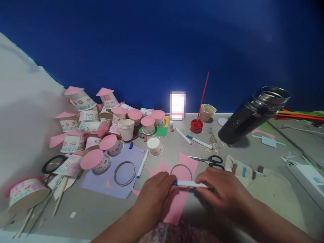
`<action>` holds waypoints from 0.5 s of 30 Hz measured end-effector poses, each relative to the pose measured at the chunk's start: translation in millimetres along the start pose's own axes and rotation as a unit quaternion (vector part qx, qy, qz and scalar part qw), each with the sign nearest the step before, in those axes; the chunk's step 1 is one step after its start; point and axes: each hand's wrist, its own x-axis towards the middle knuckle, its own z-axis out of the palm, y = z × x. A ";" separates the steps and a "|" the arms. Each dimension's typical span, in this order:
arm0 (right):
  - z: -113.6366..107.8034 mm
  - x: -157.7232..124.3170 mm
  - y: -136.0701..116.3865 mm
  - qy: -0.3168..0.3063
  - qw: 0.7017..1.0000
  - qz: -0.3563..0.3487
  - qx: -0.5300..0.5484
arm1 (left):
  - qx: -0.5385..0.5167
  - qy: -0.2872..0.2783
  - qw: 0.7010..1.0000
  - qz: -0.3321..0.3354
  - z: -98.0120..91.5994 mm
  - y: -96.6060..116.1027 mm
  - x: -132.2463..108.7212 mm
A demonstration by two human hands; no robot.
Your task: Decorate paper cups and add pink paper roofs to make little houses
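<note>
Between my hands lies a white marker (191, 184) with a blue end, held level over a scrap of pink paper (178, 206). My left hand (158, 190) closes on the blue end. The fingers of my right hand (222, 187) grip the white end. Just behind the marker a thin grey ring (181, 165) rests on the pink paper, its near edge partly covered. Black-handled scissors (215, 162) lie beyond my right hand. Left of my left hand, another blue-tipped marker (143, 164) lies near a larger grey ring (125, 173) on purple paper (101, 187).
Decorated paper cups (72, 142) with pink paper tops pile up at the left. A white cup (155, 146) stands upside down mid-table. Farther back are a red pot (196, 126) with a stick and a dark flask (250, 116). A beige cloth (275, 192) lies at right.
</note>
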 end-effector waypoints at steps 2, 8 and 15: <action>-1.1 0.8 0.8 -0.017 0.984 0.030 0.175 | -0.073 -0.001 0.997 0.004 -5.0 3.4 1.4; 9.9 3.8 -3.1 -0.029 0.915 0.065 0.397 | -0.173 -0.041 0.983 -0.042 -19.9 18.1 6.2; -7.0 -26.9 12.9 0.093 0.977 0.043 0.188 | -0.142 -0.016 0.989 -0.043 -25.0 6.4 -4.5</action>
